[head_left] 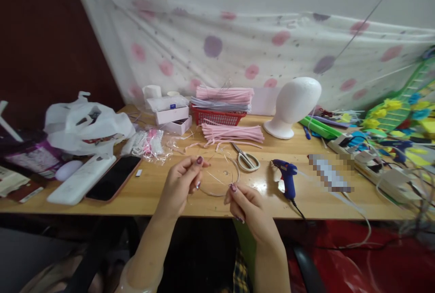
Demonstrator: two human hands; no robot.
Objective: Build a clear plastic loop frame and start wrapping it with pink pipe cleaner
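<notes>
My left hand (183,182) is raised over the front of the table, thumb and fingertips pinched together. What lies in that pinch is too fine to make out. Close to it, my right hand (246,202) pinches a thin pale strand (215,178) between thumb and forefinger. A thin, pale hoop (217,194) shows between and behind both hands, its outline partly hidden by them. Just beyond my right hand lie white-handled scissors (247,160). Further right, a blue hot glue gun (286,178) lies on its side.
Behind are pink pipe cleaners (234,133), a red basket (217,117) and a white foam head (295,102). A phone (113,178), white plastic bag (88,123) and bagged beads (146,143) stand left. Power strips (369,166) and cables crowd the right of the wooden table (149,200).
</notes>
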